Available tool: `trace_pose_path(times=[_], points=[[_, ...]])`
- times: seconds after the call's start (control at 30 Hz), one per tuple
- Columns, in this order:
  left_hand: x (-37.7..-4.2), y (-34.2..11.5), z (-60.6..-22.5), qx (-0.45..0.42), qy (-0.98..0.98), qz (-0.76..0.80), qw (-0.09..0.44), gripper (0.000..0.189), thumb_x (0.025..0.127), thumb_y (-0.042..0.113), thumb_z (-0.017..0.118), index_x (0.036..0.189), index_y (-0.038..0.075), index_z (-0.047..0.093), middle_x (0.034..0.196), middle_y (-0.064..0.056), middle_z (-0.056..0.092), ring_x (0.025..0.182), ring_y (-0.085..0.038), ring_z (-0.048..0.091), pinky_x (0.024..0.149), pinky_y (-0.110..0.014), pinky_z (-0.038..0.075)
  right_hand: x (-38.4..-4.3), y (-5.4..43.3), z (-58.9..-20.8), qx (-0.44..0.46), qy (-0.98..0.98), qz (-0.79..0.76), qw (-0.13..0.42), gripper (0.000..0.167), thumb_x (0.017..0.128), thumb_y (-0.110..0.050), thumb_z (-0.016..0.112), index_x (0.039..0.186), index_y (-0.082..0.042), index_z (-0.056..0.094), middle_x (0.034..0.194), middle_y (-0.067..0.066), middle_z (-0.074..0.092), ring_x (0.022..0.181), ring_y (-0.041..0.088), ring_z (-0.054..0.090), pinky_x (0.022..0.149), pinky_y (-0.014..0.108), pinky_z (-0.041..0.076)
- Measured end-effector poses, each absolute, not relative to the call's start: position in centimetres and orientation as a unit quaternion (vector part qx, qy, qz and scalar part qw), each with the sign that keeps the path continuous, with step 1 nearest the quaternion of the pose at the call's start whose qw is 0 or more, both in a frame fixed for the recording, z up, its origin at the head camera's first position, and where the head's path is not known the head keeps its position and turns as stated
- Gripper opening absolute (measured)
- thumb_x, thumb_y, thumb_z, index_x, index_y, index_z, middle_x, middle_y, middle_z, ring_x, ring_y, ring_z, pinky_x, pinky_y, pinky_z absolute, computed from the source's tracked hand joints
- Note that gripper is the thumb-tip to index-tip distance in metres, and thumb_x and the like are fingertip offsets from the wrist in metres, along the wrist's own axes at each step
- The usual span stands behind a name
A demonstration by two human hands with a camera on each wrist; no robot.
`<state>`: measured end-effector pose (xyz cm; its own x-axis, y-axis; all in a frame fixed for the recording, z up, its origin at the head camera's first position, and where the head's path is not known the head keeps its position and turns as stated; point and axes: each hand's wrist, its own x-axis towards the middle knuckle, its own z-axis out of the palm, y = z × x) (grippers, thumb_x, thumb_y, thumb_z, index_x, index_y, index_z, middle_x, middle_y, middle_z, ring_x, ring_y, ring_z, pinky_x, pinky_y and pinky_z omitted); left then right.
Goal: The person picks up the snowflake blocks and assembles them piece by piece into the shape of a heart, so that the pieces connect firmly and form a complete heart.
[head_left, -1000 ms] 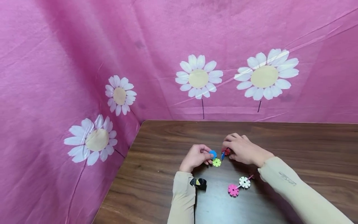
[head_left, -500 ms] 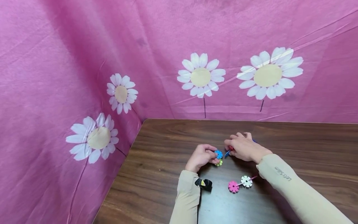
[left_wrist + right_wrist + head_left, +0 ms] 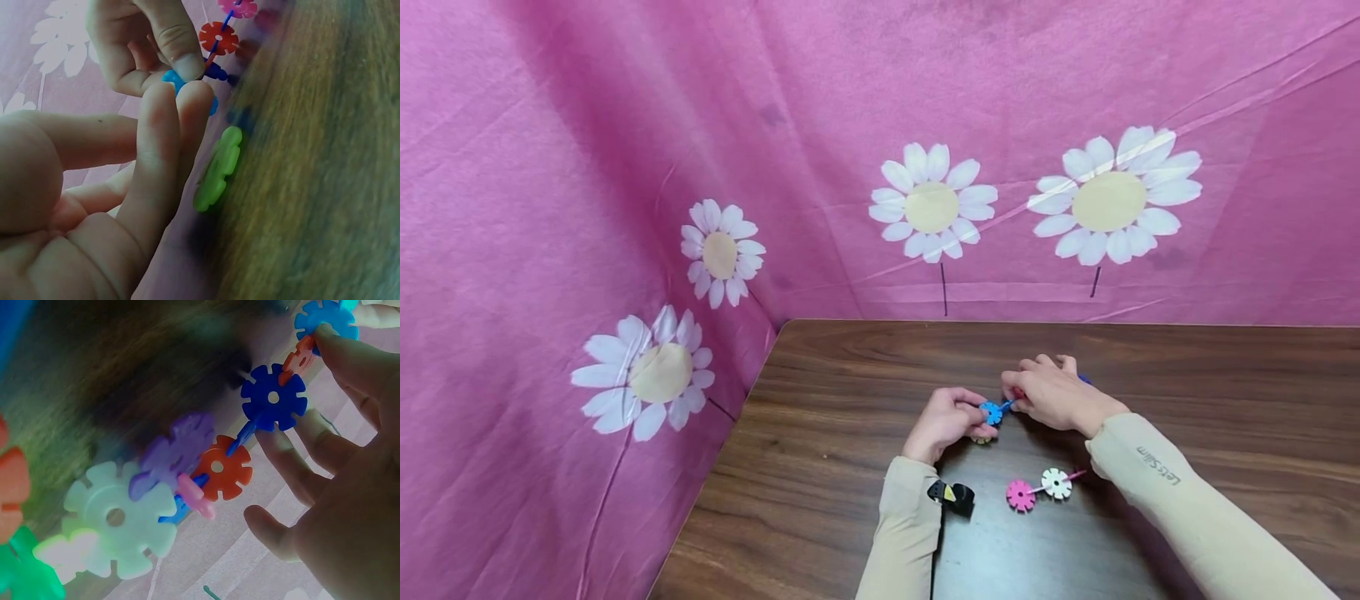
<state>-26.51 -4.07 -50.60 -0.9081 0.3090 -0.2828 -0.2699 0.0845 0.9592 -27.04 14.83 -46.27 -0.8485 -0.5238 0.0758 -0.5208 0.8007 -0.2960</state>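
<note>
My left hand [image 3: 943, 427] pinches a light-blue notched disc [image 3: 992, 412], a flower-like interlocking piece. My right hand [image 3: 1056, 396] holds the end of a chain of such discs, pinching a blue disc [image 3: 326, 326] between thumb and finger. The two blue pieces meet edge to edge; whether their slots interlock is hidden by fingers. Along the chain in the right wrist view come a dark-blue disc [image 3: 274, 398], an orange-red disc [image 3: 219, 469], a purple disc [image 3: 172, 456] and a pale disc [image 3: 119, 519]. A lime-green disc [image 3: 219, 169] is just below the left fingers.
On the wooden table [image 3: 850, 500], nearer me, sit a pink disc [image 3: 1021, 496] and a white disc [image 3: 1056, 483], linked by an edge-on piece. A black strap [image 3: 952, 497] is on the left wrist. Pink flowered cloth [image 3: 820, 167] stands behind the table's far edge.
My left hand has moved right with the light-blue disc, now meeting the chain's end, and away from the lime-green disc's earlier full view. The right hand shifted slightly right, then stayed.
</note>
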Motion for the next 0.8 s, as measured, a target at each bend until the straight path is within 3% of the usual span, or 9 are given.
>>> trace_pose_path(times=[0.17, 0.53, 0.8], points=[[-26.48, -3.91, -50.49, -0.006, 0.694, 0.688, 0.212, 0.019, 0.087, -0.010, 0.056, 0.105, -0.008, 0.061, 0.080, -0.016, 0.068, 0.074, -0.030, 0.073, 0.070, -0.032, 0.060, -26.99, 14.68, -46.23, -0.272, 0.947, -0.169, 0.010, 0.027, 0.082, -0.011, 0.073, 0.072, -0.027, 0.053, 0.078, -0.006, 0.050, 0.088, 0.028, 0.050, 0.089, 0.072, 0.026], [-26.71, -3.77, -50.83, -0.034, 0.661, 0.718, 0.216, 0.020, 0.085, -0.013, 0.054, 0.103, -0.010, 0.060, 0.086, -0.012, 0.064, 0.066, -0.016, 0.069, 0.071, -0.028, 0.059, -27.53, 14.94, -46.42, -0.270, 0.934, -0.232, 0.027, 0.026, 0.084, -0.010, 0.071, 0.069, -0.023, 0.053, 0.064, -0.011, 0.049, 0.074, 0.015, 0.052, 0.087, 0.064, 0.028], [-26.64, -3.82, -50.58, -0.042, 0.671, 0.708, 0.215, 0.021, 0.083, -0.014, 0.053, 0.102, -0.009, 0.062, 0.084, -0.011, 0.065, 0.062, -0.016, 0.067, 0.068, -0.029, 0.060, -27.38, 14.71, -46.68, -0.281, 0.931, -0.233, 0.018, 0.027, 0.081, -0.008, 0.072, 0.068, -0.023, 0.054, 0.061, -0.012, 0.048, 0.073, 0.013, 0.053, 0.091, 0.072, 0.025]])
